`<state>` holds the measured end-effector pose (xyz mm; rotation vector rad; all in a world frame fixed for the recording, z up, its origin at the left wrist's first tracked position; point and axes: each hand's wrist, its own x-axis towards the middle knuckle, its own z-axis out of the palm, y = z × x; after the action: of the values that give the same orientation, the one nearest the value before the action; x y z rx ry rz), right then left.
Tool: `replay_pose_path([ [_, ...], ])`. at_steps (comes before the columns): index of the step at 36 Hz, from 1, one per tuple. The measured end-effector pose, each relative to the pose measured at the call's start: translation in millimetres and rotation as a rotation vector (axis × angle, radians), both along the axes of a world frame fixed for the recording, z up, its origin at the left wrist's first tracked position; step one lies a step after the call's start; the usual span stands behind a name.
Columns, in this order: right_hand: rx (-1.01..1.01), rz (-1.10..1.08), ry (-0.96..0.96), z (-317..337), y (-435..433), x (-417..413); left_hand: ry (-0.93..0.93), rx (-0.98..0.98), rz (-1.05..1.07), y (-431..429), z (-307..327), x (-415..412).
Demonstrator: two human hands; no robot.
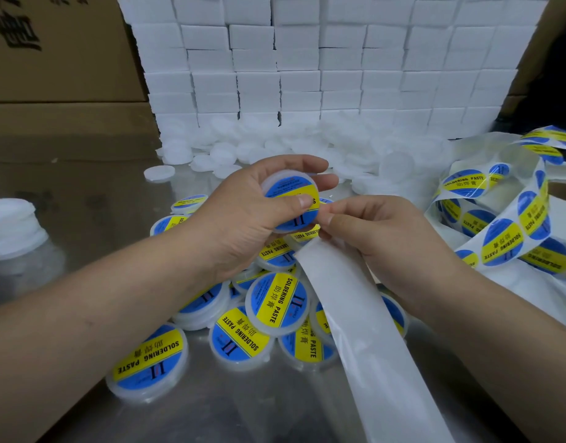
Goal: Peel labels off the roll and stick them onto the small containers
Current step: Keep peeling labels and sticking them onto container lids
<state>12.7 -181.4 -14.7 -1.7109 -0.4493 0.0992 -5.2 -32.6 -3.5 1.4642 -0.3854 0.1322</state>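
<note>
On the bench [83, 193], a big heap of bare containers [275, 145] lies behind a smaller labelled pile [275, 302], while the left hand [243, 212] grips one container [291, 203], thumb on its label, and the right hand [380, 231] pinches the empty backing strip [355, 314].

Steel table [93, 199]: labelled containers [277, 303] heaped centre, plain white containers [224, 145] behind, label strip [502, 239] right.

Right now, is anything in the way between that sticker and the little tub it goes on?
Nothing visible. The label already lies on the container in the left hand, under its thumb; the right hand pinches the backing strip beside it.
</note>
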Motion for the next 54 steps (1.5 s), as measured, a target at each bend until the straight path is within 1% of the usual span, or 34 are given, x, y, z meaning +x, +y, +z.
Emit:
replay_pose_path([
  [4,0.000,0.005,0.004,0,0,0,-0.014,0.044,0.031,0,0,-1],
  [6,0.001,0.007,0.008,-2,-1,1,-0.045,0.117,0.073,0,2,-2],
  [9,-0.022,-0.038,0.006,-3,-1,3,-0.139,0.239,0.167,-5,6,-7],
  [10,-0.067,-0.072,-0.010,-4,-1,5,-0.158,0.236,0.188,-8,8,-8],
  [12,-0.176,-0.149,-0.044,-5,-2,7,-0.181,0.165,0.231,-10,16,-12],
  [15,-0.204,-0.200,-0.071,-7,-3,9,-0.242,0.090,0.315,-7,28,-17],
  [16,-0.181,-0.201,-0.075,-7,-3,9,-0.239,0.089,0.320,-5,31,-17],
  [18,-0.106,-0.185,-0.082,-3,-3,8,-0.170,0.113,0.302,-5,31,-18],
  [20,-0.042,-0.166,-0.102,-1,-5,8,-0.077,0.165,0.289,-8,25,-18],
  [22,-0.026,-0.146,-0.164,0,-6,6,-0.027,0.247,0.285,-11,18,-16],
  [26,-0.091,-0.052,-0.359,0,-4,-2,-0.062,0.442,0.340,-11,9,-12],
  [28,-0.160,-0.029,-0.413,-1,-2,-4,-0.098,0.502,0.377,-11,5,-11],
  [31,-0.246,-0.040,-0.457,-1,-2,-4,-0.154,0.533,0.404,-12,2,-10],
  [34,-0.269,-0.041,-0.484,0,-3,-4,-0.187,0.569,0.409,-13,1,-11],
  [38,-0.285,-0.091,-0.524,1,-2,-5,-0.170,0.524,0.406,-12,1,-11],
  [41,-0.214,-0.186,-0.500,1,-4,0,-0.119,0.433,0.303,-13,0,-10],
  [43,-0.210,-0.224,-0.492,1,-6,2,-0.145,0.449,0.292,-12,-1,-7],
  [46,-0.237,-0.206,-0.481,-1,-5,1,-0.203,0.574,0.343,-7,-1,-5],
  [49,-0.266,-0.201,-0.460,-2,-4,1,-0.248,0.645,0.392,-6,-1,-7],
  [52,-0.251,-0.244,-0.397,-3,-5,4,-0.266,0.658,0.490,-2,1,-4],
  [54,-0.202,-0.268,-0.351,-3,-6,7,-0.218,0.635,0.552,5,2,2],
])
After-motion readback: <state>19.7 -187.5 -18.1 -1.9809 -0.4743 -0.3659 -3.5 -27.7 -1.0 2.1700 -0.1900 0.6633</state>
